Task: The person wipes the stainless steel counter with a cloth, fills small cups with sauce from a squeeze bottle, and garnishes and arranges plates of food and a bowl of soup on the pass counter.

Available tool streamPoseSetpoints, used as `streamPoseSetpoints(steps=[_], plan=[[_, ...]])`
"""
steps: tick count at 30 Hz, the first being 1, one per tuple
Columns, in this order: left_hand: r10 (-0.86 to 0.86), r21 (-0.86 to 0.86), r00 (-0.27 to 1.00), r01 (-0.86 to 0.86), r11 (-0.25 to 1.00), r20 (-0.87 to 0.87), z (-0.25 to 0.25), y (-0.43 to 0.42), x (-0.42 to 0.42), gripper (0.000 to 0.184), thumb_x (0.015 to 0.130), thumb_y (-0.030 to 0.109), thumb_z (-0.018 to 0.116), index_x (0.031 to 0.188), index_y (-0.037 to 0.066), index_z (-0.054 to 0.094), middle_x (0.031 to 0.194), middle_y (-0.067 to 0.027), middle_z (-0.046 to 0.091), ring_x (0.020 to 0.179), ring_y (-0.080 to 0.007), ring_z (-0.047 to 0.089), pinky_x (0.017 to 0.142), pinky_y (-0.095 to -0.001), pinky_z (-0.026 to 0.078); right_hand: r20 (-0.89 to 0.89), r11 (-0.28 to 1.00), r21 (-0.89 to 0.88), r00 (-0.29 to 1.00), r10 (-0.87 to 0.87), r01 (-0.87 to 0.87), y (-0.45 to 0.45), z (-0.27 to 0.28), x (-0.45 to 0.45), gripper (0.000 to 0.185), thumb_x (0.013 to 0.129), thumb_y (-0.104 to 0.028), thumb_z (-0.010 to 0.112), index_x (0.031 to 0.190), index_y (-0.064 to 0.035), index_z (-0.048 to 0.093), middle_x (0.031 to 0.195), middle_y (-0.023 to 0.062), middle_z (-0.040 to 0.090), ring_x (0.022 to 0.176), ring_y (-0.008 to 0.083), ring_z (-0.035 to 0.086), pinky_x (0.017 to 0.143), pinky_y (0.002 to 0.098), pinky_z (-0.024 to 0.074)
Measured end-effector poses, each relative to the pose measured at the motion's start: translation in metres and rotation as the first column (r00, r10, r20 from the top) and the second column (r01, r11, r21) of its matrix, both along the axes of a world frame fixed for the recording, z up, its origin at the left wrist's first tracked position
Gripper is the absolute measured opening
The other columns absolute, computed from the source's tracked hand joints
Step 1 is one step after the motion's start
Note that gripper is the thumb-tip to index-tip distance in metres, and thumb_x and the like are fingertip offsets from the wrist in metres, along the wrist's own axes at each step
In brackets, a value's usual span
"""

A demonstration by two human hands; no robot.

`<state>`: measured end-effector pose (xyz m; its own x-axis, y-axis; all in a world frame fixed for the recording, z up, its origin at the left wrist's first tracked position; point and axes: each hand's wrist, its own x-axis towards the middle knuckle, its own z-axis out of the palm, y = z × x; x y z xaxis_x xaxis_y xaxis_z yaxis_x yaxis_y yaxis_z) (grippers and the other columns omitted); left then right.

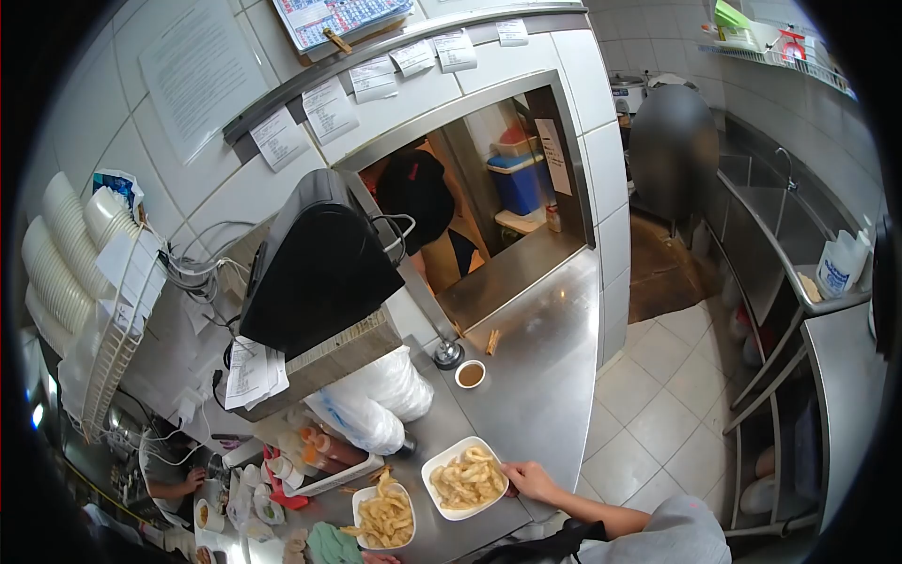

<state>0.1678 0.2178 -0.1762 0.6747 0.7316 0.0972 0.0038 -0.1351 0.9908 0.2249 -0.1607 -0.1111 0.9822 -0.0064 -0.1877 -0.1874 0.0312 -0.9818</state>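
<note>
My right hand (528,481) grips the right side of a white bowl (458,515) filled with pale fries (467,477). The bowl rests on the steel counter, or just above it; I cannot tell which. To its left stands a second white bowl (412,534), heaped with more fries (385,517). Only a sliver of my left hand (381,557) shows at the bottom edge, below that second bowl and beside a green cloth (334,545); its fingers are mostly hidden. A small cup of brown sauce (470,374) sits farther back.
A metal-framed pass-through window (573,188) opens onto a person in black. Order slips hang above it. A black monitor (319,273), bagged cups (376,404) and a bottle basket (329,475) crowd the left. A sink (766,188) and another person are at right.
</note>
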Motion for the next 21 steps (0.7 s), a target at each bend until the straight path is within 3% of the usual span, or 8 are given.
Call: streamPoseSetpoints(steps=[4,7,8,11,14,17,19,21], plan=[[-0.069,-0.142,0.997,0.063,0.988,-0.033,0.056,-0.040,-0.006,0.040,0.092,0.035,0.035,0.064,0.008,0.041,0.053,-0.0007,0.040,0.046,-0.0132,0.038,0.042,-0.0260,0.031,-0.036,1.000,0.006,0.999,-0.016,0.016,0.001,0.008,-0.001,0.036,0.089,-0.030,0.043,0.093,0.0007,0.062,0.058,0.0075,0.059,0.052,0.0122,0.058,0.049,0.0260,0.0478],[0.115,0.132,0.972,-0.089,0.987,-0.203,0.041,-0.036,0.000,0.043,0.092,0.038,0.034,0.063,0.007,0.044,0.054,-0.0009,0.042,0.048,-0.0139,0.040,0.043,-0.0264,0.033,-0.021,0.999,-0.023,0.999,-0.032,0.031,0.002,0.005,0.000,0.037,0.090,-0.030,0.043,0.092,0.0013,0.062,0.057,0.0077,0.059,0.052,0.0124,0.058,0.049,0.0258,0.0476],[0.052,0.172,0.980,-0.019,0.985,-0.190,0.039,-0.032,-0.002,0.043,0.092,0.037,0.034,0.065,0.006,0.046,0.057,-0.0015,0.045,0.051,-0.0148,0.042,0.046,-0.0281,0.035,-0.017,0.999,-0.033,0.999,-0.028,0.027,0.001,0.004,0.000,0.037,0.090,-0.030,0.043,0.091,0.0016,0.062,0.057,0.0076,0.059,0.051,0.0124,0.058,0.048,0.0258,0.0476],[0.021,0.071,0.996,-0.015,0.997,-0.091,0.051,-0.041,-0.005,0.040,0.091,0.031,0.037,0.071,0.001,0.054,0.066,-0.0050,0.054,0.058,-0.0166,0.048,0.052,-0.0271,0.039,-0.003,0.999,-0.049,1.000,-0.013,0.013,0.000,0.002,0.001,0.038,0.090,-0.031,0.043,0.089,0.0024,0.062,0.057,0.0073,0.058,0.050,0.0124,0.057,0.048,0.0256,0.0475],[-0.084,0.063,0.996,0.086,0.994,-0.032,0.026,-0.018,-0.003,0.031,0.091,0.030,0.039,0.104,0.003,0.046,0.066,-0.0048,0.050,0.051,-0.0102,0.048,0.041,-0.0227,0.038,0.004,1.000,-0.004,1.000,-0.020,0.020,0.001,0.000,0.003,0.040,0.090,-0.031,0.043,0.084,0.0035,0.061,0.055,0.0069,0.057,0.048,0.0120,0.056,0.046,0.0258,0.0452],[-0.021,-0.144,0.985,0.046,0.988,0.173,0.048,-0.031,-0.007,0.033,0.092,0.036,0.034,0.094,0.005,0.044,0.060,-0.0041,0.044,0.043,-0.0115,0.040,0.038,-0.0213,0.034,-0.065,0.988,-0.105,0.990,-0.123,0.116,-0.009,-0.008,0.015,0.040,0.090,-0.031,0.042,0.082,0.0038,0.060,0.056,0.0041,0.055,0.049,0.0108,0.053,0.046,0.0250,0.0439],[0.148,-0.238,0.980,-0.114,0.965,0.131,0.056,-0.018,-0.012,0.032,0.092,0.037,0.035,0.091,0.006,0.043,0.061,-0.0028,0.044,0.045,-0.0111,0.041,0.039,-0.0212,0.034,0.112,0.951,-0.122,0.956,-0.271,0.284,-0.020,0.025,0.022,0.040,0.091,-0.030,0.041,0.077,0.0026,0.060,0.057,0.0043,0.054,0.047,0.0092,0.049,0.045,0.0237,0.0411],[0.170,-0.062,0.975,-0.163,0.985,0.142,0.062,0.006,-0.021,0.030,0.092,0.037,0.036,0.087,0.008,0.043,0.060,-0.0016,0.044,0.046,-0.0106,0.041,0.040,-0.0221,0.034,0.284,0.930,-0.201,0.927,-0.246,0.309,-0.024,0.050,0.037,0.041,0.092,-0.027,0.038,0.067,0.0009,0.055,0.058,0.0050,0.054,0.047,0.0084,0.047,0.044,0.0231,0.0383]])
